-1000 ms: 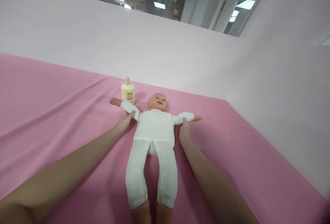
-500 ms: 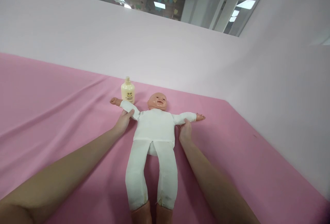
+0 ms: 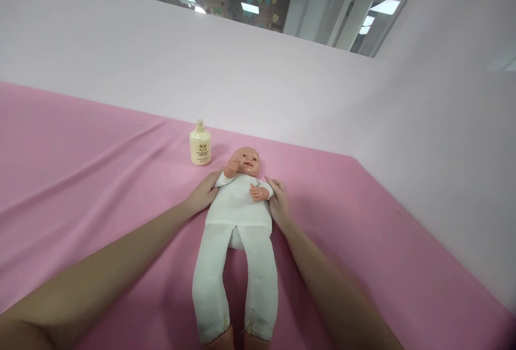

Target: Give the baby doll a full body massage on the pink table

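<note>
In the head view, the doll [image 3: 239, 205] is laid face-up on the pink sheet [image 3: 133, 151], both arms bent inward. One sleeved arm is grasped by the left hand [image 3: 203, 193], the other by the right hand [image 3: 280, 204]. The cream bottle [image 3: 200, 147] is stood upright near the doll's head.

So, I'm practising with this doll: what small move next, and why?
Perhaps ease the arms of the doll gently outward: both are bent inward, one small hand overlapping its face in view, while your left hand and right hand hold them.
</note>
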The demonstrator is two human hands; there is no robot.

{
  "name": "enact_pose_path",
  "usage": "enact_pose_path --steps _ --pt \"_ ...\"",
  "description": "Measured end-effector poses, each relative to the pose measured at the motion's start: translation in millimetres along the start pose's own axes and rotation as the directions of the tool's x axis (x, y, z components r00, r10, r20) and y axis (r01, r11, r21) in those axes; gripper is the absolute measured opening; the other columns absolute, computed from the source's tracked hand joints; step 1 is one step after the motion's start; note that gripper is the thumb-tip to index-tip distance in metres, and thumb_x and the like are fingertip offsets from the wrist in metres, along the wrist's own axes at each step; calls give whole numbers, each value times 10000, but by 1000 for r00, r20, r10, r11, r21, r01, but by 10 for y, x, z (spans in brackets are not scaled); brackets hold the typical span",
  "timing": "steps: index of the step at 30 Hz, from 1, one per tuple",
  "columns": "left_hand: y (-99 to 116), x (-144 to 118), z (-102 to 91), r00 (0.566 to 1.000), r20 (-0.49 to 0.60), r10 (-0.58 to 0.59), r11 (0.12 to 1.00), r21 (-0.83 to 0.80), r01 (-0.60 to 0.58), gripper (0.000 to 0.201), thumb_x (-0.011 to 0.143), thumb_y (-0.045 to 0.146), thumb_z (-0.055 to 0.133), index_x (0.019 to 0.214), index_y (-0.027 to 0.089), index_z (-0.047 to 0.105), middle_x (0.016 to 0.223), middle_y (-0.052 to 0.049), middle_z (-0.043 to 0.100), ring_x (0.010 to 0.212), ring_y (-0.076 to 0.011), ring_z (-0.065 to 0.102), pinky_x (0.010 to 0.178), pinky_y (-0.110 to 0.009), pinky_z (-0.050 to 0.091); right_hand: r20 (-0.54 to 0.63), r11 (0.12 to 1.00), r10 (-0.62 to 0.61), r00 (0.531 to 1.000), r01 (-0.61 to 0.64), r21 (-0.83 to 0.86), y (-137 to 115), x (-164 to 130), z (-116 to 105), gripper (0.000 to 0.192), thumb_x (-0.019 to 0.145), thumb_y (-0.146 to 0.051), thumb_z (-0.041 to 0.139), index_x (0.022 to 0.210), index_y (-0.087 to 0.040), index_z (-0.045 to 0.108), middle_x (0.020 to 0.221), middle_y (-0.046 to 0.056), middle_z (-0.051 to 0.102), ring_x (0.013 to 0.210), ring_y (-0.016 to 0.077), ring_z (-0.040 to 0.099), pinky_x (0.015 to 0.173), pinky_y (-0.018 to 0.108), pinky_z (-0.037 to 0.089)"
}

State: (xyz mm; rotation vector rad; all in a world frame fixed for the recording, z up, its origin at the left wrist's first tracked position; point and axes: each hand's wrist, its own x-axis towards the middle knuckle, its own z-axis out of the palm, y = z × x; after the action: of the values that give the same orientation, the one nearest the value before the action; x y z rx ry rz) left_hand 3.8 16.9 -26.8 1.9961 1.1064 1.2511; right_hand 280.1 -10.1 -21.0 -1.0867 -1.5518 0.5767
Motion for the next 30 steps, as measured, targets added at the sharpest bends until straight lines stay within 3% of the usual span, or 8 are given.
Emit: enact_pose_path --steps 4,13,16,19,22,26,30 --pt "20 -19 -17 999 26 -39 997 -68 41 700 768 172 508 1464 243 534 1452 -55 592 1385 -310 495 1216 -490 333 34 995 -16 999 13 96 -39 -4 -2 487 841 -202 481 1255 -318 710 1230 42 636 1187 210 563 1139 419 408" --pt "62 -32 -42 995 71 74 995 -69 -69 659 813 221 524 1472 225 526 1478 -62 572 1395 -307 484 1227 -468 328 53 988 -3 999 -6 154 -137 -24 -38 504 825 -237 541 1306 -297 676 1264 38 654 1218 240 568 1157 437 390" --pt "85 -55 -29 998 49 26 998 -59 -23 633 869 280 543 1495 229 467 1520 -79 523 1379 -318 497 1190 -473 376 12 983 45 999 -46 176 -169 -33 -34 554 842 -258 557 1393 -307 589 1261 27 658 1211 227 573 1144 429 399" --pt "104 -64 -11 994 -54 -90 991 -100 85 596 894 351 588 1454 234 419 1518 -111 499 1349 -314 526 1087 -457 470 -36 960 122 992 -109 258 -192 -40 -16 606 874 -314 558 1471 -304 451 1195 24 670 1090 202 622 1037 392 476" --pt "103 -52 -4 975 -162 -155 974 -193 123 466 890 378 616 1300 253 436 1525 -114 467 1270 -274 589 972 -395 525 -96 935 174 980 -133 329 -189 -38 6 524 891 -370 571 1388 -294 426 1162 28 660 972 184 639 912 351 521" --pt "64 -25 -11 969 -169 -178 967 -212 140 337 883 375 615 1163 257 472 1487 -102 486 1080 -219 661 878 -356 536 -154 955 148 977 -101 278 -123 -15 20 280 915 -397 561 1149 -274 468 1030 8 632 901 165 610 864 318 508" --pt "12 -10 -10 969 -174 -176 970 -200 140 391 865 363 618 1229 255 524 1488 -110 468 1212 -264 602 983 -411 507 -176 967 169 970 -128 221 -12 9 10 228 904 -382 571 1083 -267 488 939 -11 579 833 159 569 836 314 489"
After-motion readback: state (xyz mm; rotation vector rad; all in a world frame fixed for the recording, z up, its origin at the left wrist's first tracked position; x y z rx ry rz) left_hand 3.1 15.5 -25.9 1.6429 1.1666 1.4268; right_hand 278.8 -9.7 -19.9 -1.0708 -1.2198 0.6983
